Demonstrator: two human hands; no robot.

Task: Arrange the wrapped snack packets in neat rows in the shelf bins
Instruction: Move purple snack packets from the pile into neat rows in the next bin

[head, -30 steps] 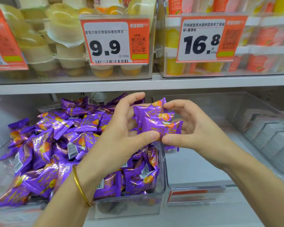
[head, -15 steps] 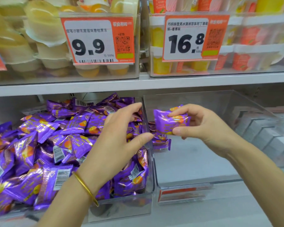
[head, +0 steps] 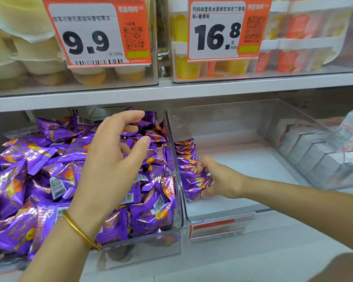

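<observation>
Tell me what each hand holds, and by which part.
The right hand pinches a purple packet by its right edge; the left hand holds nothing.

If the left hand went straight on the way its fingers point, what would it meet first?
Probably the heaped purple packets at the back of the left bin, just ahead of the left hand; depth is hard to judge.

Free bin floor (head: pixel 243 159) beside packet row (head: pixel 186 157)
</observation>
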